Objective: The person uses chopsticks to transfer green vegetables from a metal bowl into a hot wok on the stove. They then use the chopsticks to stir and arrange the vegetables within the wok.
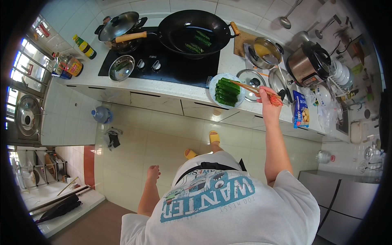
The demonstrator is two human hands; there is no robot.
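My right hand (pixel 267 99) is closed on a pair of wooden chopsticks (pixel 249 88) and also has a crumpled red thing at its palm, too small to name. The tips of the chopsticks touch or lie just over the upper edge of a stack of long green vegetable pieces (pixel 227 93) on a round plate (pixel 212 88). My left hand (pixel 153 172) hangs low over the floor, fingers loosely curled, and nothing shows in it. On the black cooktop (pixel 171 69) stands a large black wok (pixel 180 27) with a few browned green pieces (pixel 202 38) inside.
A small metal bowl (pixel 122 68) and a lidded pot (pixel 119 26) are at the left. Right of the wok stand a pot of yellow liquid (pixel 264 49) with a ladle, pot lids (pixel 249 80), an electric pressure cooker (pixel 307 62) and a blue food packet (pixel 301 110). Bottles (pixel 84 47) line the left corner.
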